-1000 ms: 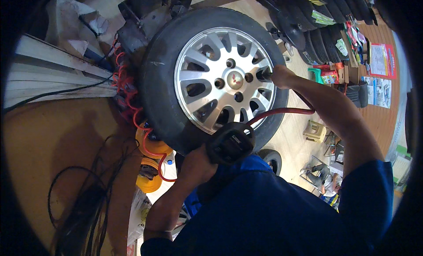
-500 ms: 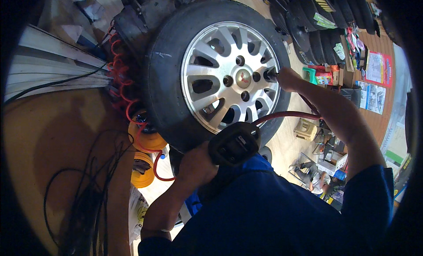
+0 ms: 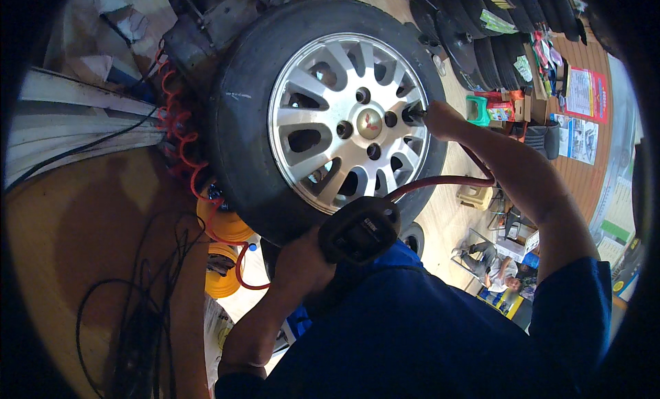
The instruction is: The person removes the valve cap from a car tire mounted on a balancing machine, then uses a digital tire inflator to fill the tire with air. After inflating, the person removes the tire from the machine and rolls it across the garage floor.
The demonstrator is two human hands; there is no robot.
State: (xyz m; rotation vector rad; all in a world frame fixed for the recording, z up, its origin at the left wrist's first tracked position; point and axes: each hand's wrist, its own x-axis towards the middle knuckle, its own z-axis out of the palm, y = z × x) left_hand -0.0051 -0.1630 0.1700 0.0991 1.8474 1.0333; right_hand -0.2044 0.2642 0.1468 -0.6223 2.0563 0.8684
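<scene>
Left hand (image 3: pixel 302 263) wrapped round black gauge (image 3: pixel 359 229); right hand (image 3: pixel 444 121) curled on dark fitting (image 3: pixel 414 114) at wheel face, fingertips indistinct. Red hose (image 3: pixel 440 181) runs from gauge toward right hand. Wheel (image 3: pixel 369 124) just beyond left hand, left of right hand.

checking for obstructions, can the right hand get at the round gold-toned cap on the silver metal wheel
Probably yes: the right hand is at the right edge of the wheel, and nothing covers the cap, though the hand seems to hold a small dark fitting.
</scene>
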